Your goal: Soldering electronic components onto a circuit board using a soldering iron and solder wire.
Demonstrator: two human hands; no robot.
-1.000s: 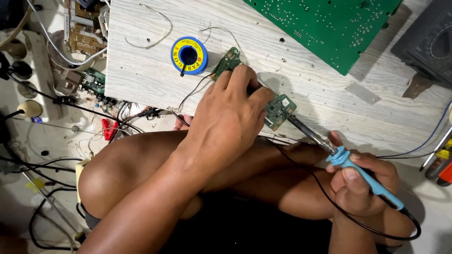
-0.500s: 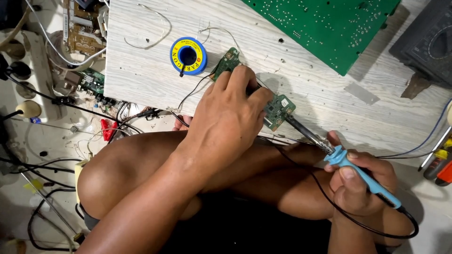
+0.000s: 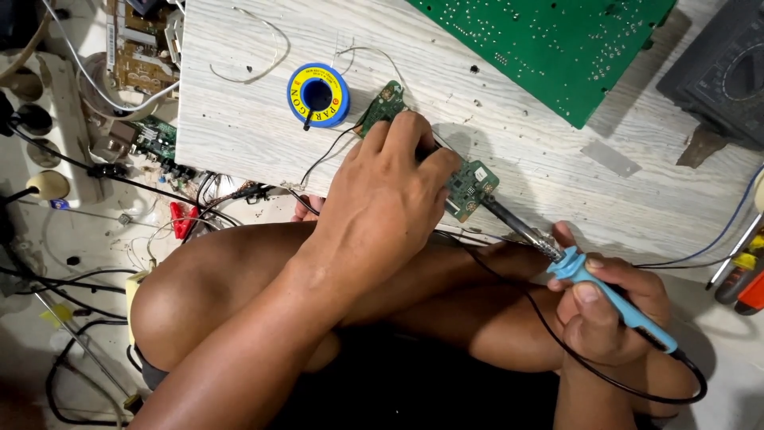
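Observation:
My left hand (image 3: 390,195) lies over a small green circuit board (image 3: 471,187) on the pale wooden board (image 3: 239,135), fingers pressing it down. My right hand (image 3: 613,306) grips a blue-handled soldering iron (image 3: 605,291); its dark tip reaches the near corner of that small board. Behind my left hand a second small green board (image 3: 382,103) peeks out, with thin black wires trailing from it. A yellow and blue solder spool (image 3: 318,94) stands just left of it.
A large green circuit board (image 3: 557,48) lies at the far edge, a dark multimeter (image 3: 720,68) at the far right. Red-handled tools (image 3: 744,283) sit at the right edge. Cables, a power strip (image 3: 36,119) and loose boards clutter the floor on the left. My bare knees sit below the board.

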